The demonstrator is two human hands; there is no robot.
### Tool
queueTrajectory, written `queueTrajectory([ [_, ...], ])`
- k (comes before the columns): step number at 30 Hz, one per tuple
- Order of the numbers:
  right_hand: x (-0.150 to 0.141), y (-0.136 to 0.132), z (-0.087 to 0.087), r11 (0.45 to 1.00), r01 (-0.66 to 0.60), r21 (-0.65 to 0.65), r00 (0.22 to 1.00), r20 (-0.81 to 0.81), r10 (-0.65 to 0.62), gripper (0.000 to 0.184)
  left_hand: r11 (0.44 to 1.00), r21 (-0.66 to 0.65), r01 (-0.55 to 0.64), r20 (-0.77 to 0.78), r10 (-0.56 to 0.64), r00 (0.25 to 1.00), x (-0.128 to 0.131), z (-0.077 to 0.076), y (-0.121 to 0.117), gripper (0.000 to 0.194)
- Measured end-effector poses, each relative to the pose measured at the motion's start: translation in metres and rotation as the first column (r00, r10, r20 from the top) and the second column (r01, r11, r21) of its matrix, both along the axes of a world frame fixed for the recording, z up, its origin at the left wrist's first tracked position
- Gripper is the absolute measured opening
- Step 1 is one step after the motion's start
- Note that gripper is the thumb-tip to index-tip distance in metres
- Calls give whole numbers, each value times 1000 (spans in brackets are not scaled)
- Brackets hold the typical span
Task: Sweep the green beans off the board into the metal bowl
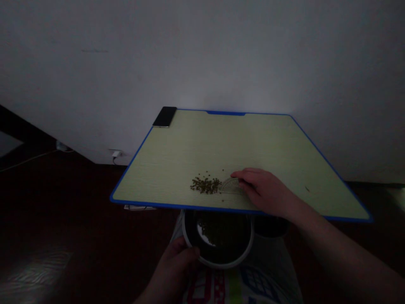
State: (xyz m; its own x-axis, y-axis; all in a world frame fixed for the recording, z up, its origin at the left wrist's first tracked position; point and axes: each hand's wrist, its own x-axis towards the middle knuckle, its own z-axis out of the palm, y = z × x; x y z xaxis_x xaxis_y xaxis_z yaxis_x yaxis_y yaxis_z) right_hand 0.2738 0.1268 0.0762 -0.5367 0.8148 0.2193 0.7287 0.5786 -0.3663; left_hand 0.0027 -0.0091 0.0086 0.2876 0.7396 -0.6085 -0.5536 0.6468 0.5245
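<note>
My right hand (257,185) pinches a clear, half-round protractor (230,185) that lies near the front of the pale table (253,143). Just left of the protractor is a scattered heap of small greenish-brown beans or seeds (205,185), with a few loose ones around it. Below the table's front edge, my left hand (180,257) grips the left rim of a dark bowl with a pale rim (226,266). More of the small grains seem to lie inside the bowl, though it is too dark to make them out well.
A black phone (165,117) rests on the table's far left corner. Blue edging (329,164) runs round the tabletop. Behind it stands a plain wall (228,55), with a white plug (116,153) at left. Another dark container (270,226) sits right of the bowl.
</note>
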Motion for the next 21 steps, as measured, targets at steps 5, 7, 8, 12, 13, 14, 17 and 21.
queueTrajectory([
  [5, 6, -1, 1, 1000, 2, -7, 1000, 19, -2, 40, 1000, -1, -13, -6, 13, 1000, -2, -3, 0, 20],
  [7, 7, -1, -1, 1000, 30, 3, 999, 19, -30, 40, 1000, 1, -10, 2, 10, 1000, -2, -3, 0, 19],
  [8, 7, -1, -1, 999, 38, 7, 999, 17, -38, 40, 1000, 5, -8, 4, 8, 1000, -2, -2, 0, 20],
  [12, 3, 4, -2, 998, 53, 15, 998, 17, -53, 42, 1000, -1, -5, 0, 5, 1000, 0, 3, 0, 24],
  [13, 2, 5, -2, 999, 51, 13, 999, 16, -52, 42, 1000, -5, -9, -2, 9, 1000, 1, 3, 0, 24],
  [14, 0, 6, -2, 999, 49, 10, 999, 15, -49, 42, 1000, -7, -19, -6, 19, 1000, 1, 3, 0, 24],
  [17, -2, 8, 0, 999, 34, -9, 999, 18, -33, 41, 1000, -3, -29, -20, 29, 999, -1, 0, -1, 21],
  [21, -2, 9, 1, 999, 9, -33, 1000, 25, -8, 41, 1000, -4, -17, -19, 17, 1000, -2, -3, -1, 19],
])
